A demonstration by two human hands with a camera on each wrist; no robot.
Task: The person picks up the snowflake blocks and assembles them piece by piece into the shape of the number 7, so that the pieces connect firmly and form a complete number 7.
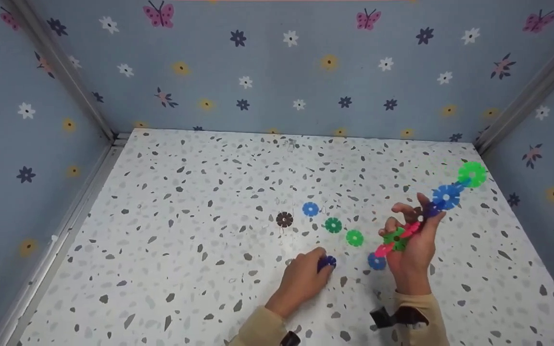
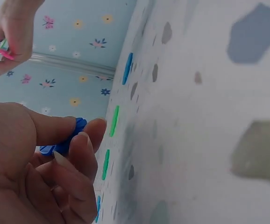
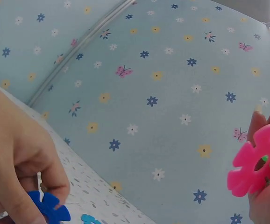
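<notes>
My left hand pinches a dark blue notched disc between thumb and fingers, low over the table. My right hand, palm turned up, holds a chain of interlocked notched discs with its thumb and fingers. A bright green disc forms the far end of that chain, followed by blue discs, a dark one, and pink and green ones. At the near end, a pink disc sticks out by the palm. The fingers partly hide the middle of the chain.
Loose discs lie flat on the speckled table: a brown one, a blue one, a dark green one, a green one and another blue one beside my right wrist. Flower-patterned panels enclose the table.
</notes>
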